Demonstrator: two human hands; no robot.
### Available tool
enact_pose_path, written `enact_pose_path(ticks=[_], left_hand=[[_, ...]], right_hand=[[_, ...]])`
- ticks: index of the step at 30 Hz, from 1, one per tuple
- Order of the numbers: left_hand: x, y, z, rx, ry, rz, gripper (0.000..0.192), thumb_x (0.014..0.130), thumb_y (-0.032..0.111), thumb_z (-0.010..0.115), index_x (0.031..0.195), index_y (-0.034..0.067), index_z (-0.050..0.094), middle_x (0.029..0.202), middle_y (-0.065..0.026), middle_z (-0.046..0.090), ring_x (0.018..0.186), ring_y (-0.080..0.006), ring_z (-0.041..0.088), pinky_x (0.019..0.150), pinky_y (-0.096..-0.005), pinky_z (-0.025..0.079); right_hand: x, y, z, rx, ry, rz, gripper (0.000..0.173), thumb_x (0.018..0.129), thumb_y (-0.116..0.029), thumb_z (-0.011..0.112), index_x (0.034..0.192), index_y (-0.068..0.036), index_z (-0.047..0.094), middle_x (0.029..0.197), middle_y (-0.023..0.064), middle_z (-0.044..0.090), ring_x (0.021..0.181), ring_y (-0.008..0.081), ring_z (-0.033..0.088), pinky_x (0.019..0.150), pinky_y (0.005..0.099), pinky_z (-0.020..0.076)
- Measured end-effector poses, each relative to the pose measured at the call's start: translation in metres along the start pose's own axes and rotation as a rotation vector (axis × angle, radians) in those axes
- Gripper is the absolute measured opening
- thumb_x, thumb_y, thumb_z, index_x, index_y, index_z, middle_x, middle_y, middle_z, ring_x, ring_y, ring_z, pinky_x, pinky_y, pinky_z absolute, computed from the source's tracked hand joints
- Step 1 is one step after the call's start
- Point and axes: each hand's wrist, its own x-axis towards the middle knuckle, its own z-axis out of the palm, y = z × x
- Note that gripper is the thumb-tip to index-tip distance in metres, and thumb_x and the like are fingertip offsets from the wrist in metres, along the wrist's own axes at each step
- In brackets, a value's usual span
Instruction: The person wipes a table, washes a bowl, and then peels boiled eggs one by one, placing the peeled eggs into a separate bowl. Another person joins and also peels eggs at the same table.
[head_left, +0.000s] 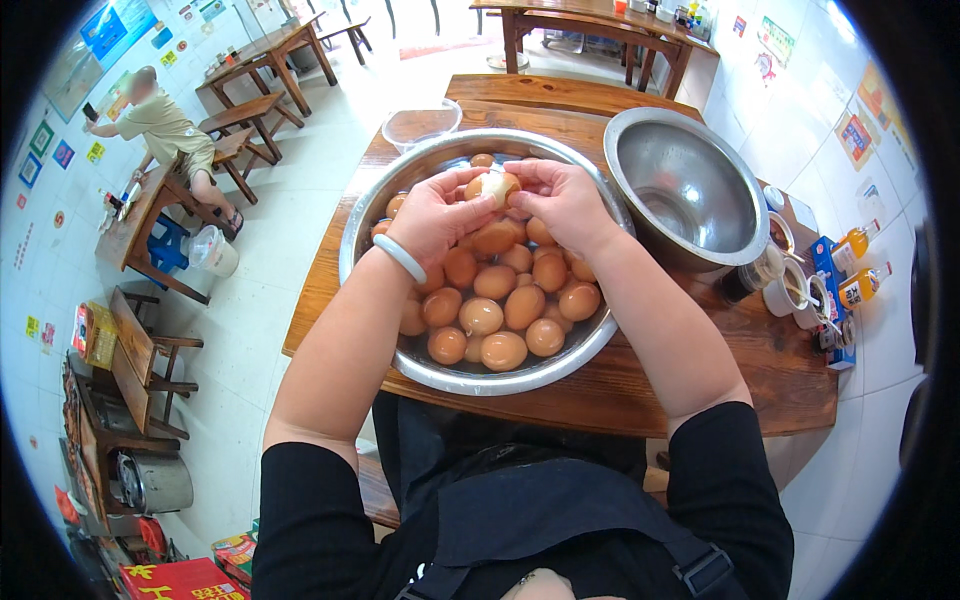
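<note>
A partly peeled brown egg (495, 187) is held between both hands, its white showing through a gap in the shell. My left hand (439, 214), with a pale bangle on the wrist, grips its left side. My right hand (559, 202) has thumb and fingers on its right side. Both hands are over the far half of a large steel basin (480, 384). Many brown-shelled eggs (495, 282) lie in what looks like water in that basin. To the right is a second steel bowl (682, 187), with no eggs visible inside it.
Behind the basin, a clear plastic tub (422, 124) stands on the wooden table (637, 382). Condiment pots (786, 289), a dark jar (750, 274) and orange drink bottles (859, 285) line the wall side. Across the room, a seated person (169, 124) holds up a phone.
</note>
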Motion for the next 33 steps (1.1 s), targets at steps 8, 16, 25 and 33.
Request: enact_pose_path(ticks=[8,16,25,33], left_hand=[[0.000,0.003,-0.009,-0.273,0.026,-0.104,0.038,0.101,0.026,0.060,0.132,0.004,0.055,0.122,-0.0117,0.065,0.105,-0.0201,0.067,0.086,-0.0273,0.057],[0.004,0.003,-0.009,-0.356,0.104,-0.203,0.043,0.103,0.042,0.052,0.129,0.008,0.058,0.106,-0.0047,0.067,0.089,-0.0149,0.065,0.076,-0.0243,0.054],[0.005,-0.005,-0.004,-0.134,0.088,-0.147,0.034,0.102,0.041,0.055,0.116,0.010,0.063,0.092,-0.0006,0.067,0.074,-0.0092,0.062,0.061,-0.0192,0.047],[0.001,-0.001,0.004,0.162,0.029,-0.061,0.022,0.099,0.024,0.065,0.111,0.006,0.063,0.088,-0.0001,0.067,0.072,-0.0034,0.060,0.062,-0.0160,0.050]], right_hand=[[0.001,-0.006,0.000,0.145,0.028,0.106,0.029,0.095,0.000,0.059,0.123,0.003,0.061,0.109,0.0098,0.067,0.087,0.0118,0.063,0.074,0.0242,0.0539],[0.004,0.002,-0.005,0.091,0.030,0.148,0.032,0.087,-0.005,0.065,0.118,0.003,0.062,0.108,0.0108,0.066,0.086,0.0140,0.063,0.075,0.0285,0.0536],[-0.005,0.001,0.002,-0.412,-0.028,-0.287,0.053,0.075,-0.016,0.081,0.123,-0.003,0.062,0.106,0.0141,0.062,0.084,0.0178,0.065,0.076,0.0299,0.0546],[-0.006,-0.009,0.003,-0.519,-0.044,-0.268,0.051,0.073,-0.018,0.084,0.119,-0.003,0.066,0.111,0.0163,0.069,0.104,0.0273,0.067,0.093,0.0360,0.0523]])
